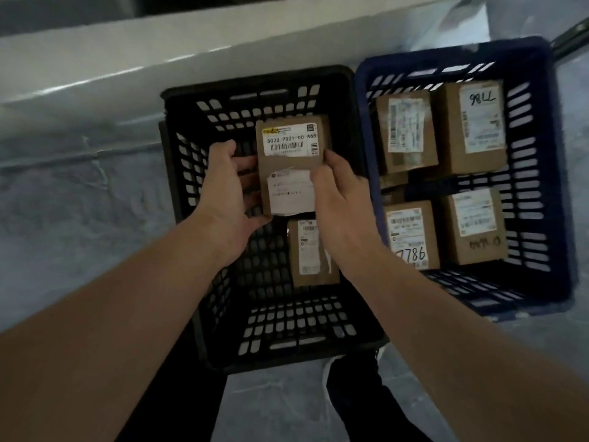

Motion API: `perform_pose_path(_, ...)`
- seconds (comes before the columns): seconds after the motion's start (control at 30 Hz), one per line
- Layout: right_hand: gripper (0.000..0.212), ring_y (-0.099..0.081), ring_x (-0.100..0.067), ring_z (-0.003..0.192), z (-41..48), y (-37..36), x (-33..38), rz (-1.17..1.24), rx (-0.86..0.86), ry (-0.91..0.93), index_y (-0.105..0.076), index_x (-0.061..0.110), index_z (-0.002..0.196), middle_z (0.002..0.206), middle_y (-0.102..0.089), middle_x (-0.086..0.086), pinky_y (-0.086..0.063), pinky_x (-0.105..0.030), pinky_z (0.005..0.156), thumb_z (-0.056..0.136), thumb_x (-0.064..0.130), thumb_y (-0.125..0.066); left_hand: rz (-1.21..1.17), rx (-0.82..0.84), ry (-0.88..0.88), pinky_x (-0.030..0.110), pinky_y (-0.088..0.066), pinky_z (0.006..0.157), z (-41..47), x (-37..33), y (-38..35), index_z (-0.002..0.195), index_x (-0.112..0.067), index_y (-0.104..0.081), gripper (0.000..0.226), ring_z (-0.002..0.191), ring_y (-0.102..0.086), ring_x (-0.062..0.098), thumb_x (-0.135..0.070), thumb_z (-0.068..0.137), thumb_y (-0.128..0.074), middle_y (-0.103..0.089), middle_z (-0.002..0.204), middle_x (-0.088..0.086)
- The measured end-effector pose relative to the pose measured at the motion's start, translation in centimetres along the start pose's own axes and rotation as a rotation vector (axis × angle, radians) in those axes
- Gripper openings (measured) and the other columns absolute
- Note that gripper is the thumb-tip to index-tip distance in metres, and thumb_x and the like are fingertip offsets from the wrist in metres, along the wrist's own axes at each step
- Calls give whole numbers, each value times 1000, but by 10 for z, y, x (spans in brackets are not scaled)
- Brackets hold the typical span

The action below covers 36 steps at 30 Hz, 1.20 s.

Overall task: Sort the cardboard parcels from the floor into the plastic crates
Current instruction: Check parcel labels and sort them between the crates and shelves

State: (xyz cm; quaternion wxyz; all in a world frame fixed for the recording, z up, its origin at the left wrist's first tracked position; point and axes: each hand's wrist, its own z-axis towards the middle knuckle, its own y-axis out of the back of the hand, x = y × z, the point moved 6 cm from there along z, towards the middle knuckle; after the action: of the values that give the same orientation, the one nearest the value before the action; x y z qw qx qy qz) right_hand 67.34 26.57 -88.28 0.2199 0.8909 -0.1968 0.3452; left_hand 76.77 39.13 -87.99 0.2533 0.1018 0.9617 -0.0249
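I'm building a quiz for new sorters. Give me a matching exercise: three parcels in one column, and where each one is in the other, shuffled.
1. parcel labelled A68
2. parcel marked 7786
3. parcel with a narrow label

a. lying in the blue crate
b. lying in the black crate
c. held by the left hand and right hand

Pairs: 1-c, 2-a, 3-b.

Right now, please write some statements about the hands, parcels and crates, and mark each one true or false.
1. The left hand and right hand grip one labelled parcel over the black crate. True.
2. The blue crate holds nothing. False: at least four parcels lie in it.
3. The black crate stands right of the blue crate. False: it stands left of it.
4. A second parcel lies inside the black crate. True.
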Motion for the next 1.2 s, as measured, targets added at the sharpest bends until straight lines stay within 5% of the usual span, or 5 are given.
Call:
perform_pose_path(0.1, 60, -41, 17, 102, 26, -8, -32, -26, 30, -34, -32, 38, 170, 145, -34, 10, -30, -1, 82, 111, 46, -41, 23, 36, 24, 49, -53, 99, 37, 20, 0, 119, -22, -69, 53, 103, -72, 24, -60, 100, -37, -79, 102, 5)
perform_pose_path(0.3, 79, -56, -12, 135, 68, -15, -60, -11, -67, -30, -43, 34, 164, 152, -56, 5, -44, -44, 120, 90, 63, -40, 58, 119, 39, 44, -57, 93, 80, 33, -16, 117, -27, -71, 52, 106, -72, 25, -60, 100, -35, -76, 111, 5)
perform_pose_path(0.63, 30, -68, 10, 98, 99, -13, -66, 31, -80, -77, -59, 38, 138, 114, -72, 22, -53, -20, 86, 110, 39, -48, 109, 165, 21, 32, -56, 72, 114, 27, -32, 111, -28, -71, 50, 103, -70, 18, -57, 102, -31, -76, 107, -2)
perform_pose_path(1.03, 57, -69, -14, 117, 16, -15, 9, 159, -76, -62, -63, 28, 143, 127, -73, 6, -55, -40, 101, 98, 57, -47, 234, 193, -112, 27, -44, 76, 21, -17, -17, 97, -41, -63, 36, 75, -60, -6, -51, 105, -29, -67, 79, -26)
perform_pose_path(1.2, 50, -68, -14, 87, -52, -8, 75, 222, 28, 34, -68, 25, 129, 93, -72, 4, -59, -49, 86, 93, 54, -47, 260, 139, -281, 12, -50, 56, -68, -55, -7, 104, -32, -68, 39, 60, -62, -16, -43, 108, -30, -70, 71, -28)
